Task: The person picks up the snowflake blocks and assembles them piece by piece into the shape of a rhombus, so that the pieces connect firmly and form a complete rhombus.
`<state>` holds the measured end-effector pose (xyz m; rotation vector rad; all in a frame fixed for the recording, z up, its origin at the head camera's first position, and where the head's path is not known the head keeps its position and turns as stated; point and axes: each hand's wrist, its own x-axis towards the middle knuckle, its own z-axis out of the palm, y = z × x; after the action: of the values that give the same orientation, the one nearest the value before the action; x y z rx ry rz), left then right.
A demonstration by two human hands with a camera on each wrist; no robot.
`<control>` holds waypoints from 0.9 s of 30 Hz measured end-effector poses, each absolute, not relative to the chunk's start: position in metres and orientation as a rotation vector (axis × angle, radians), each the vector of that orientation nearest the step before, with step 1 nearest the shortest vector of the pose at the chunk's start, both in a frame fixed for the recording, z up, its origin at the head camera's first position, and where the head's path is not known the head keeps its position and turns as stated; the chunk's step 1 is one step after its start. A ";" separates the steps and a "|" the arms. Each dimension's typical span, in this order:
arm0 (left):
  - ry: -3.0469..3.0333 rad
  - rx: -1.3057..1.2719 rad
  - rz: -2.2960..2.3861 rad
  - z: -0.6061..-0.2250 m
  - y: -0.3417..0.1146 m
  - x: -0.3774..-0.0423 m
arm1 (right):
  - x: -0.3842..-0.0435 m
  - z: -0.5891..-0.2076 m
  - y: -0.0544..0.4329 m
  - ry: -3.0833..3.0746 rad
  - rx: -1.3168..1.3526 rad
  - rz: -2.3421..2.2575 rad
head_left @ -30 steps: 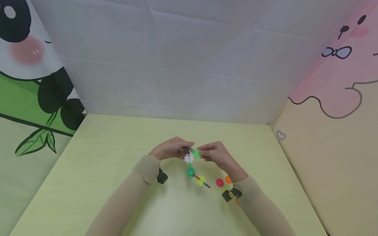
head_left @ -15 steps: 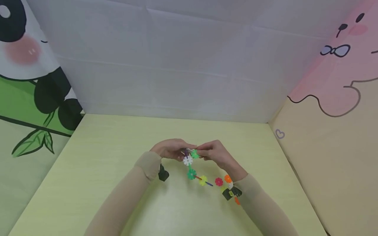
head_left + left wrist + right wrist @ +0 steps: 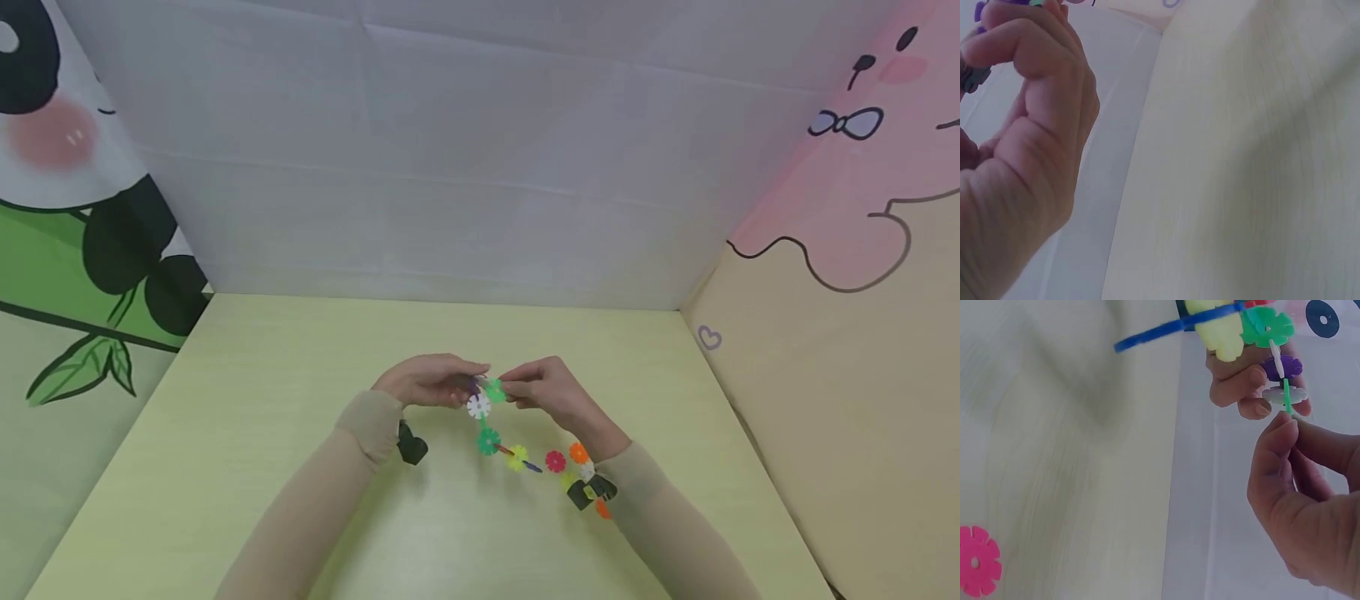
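Several slotted plastic snowflake discs are joined into a chain between the hands. My left hand (image 3: 431, 380) grips its upper end by a purple disc (image 3: 1285, 367), partly hidden behind the fingers. Between thumb and forefinger, my right hand (image 3: 551, 390) pinches a light green disc (image 3: 496, 390), seen edge-on in the right wrist view against a white disc. Down from there hang a white disc (image 3: 478, 406), a darker green disc (image 3: 489, 442), a red disc (image 3: 505, 450), a yellow disc (image 3: 517, 457) and a blue disc (image 3: 533, 467) at the tail.
Loose discs lie on the pale table (image 3: 300, 350) near the right forearm: a pink disc (image 3: 555, 462), an orange disc (image 3: 578, 452) and others partly hidden under the wrist camera (image 3: 581, 495). A white wall (image 3: 450, 208) stands behind, with printed panels at both sides.
The hands stay nearly in place at the chain's upper end. My left thumb first came close to the right fingertips, then drew back slightly left. The hanging chain swayed a little to the right.
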<state>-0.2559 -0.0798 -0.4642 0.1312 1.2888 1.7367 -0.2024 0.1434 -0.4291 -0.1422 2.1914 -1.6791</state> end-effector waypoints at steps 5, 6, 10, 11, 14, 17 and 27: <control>1.194 0.123 1.851 -0.464 -0.085 -0.257 | -0.203 -0.428 0.146 2.205 -0.092 -1.694; 1.191 0.119 1.861 -0.464 -0.086 -0.257 | -0.203 -0.427 0.146 2.210 -0.095 -1.696; 1.212 0.135 1.874 -0.461 -0.088 -0.257 | -0.204 -0.426 0.148 2.219 -0.114 -1.706; 1.225 0.143 1.868 -0.460 -0.088 -0.257 | -0.204 -0.426 0.149 2.219 -0.119 -1.706; 1.285 0.182 1.826 -0.457 -0.086 -0.257 | -0.204 -0.426 0.149 2.221 -0.123 -1.698; 1.333 0.221 1.755 -0.455 -0.084 -0.257 | -0.204 -0.426 0.150 2.229 -0.130 -1.681; 1.412 0.300 1.479 -0.444 -0.076 -0.264 | -0.202 -0.425 0.149 2.201 -0.164 -1.660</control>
<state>-0.2641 -0.0758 -0.4444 0.2999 1.4123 1.4792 -0.2018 0.1488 -0.4250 -0.1643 2.2015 -1.6601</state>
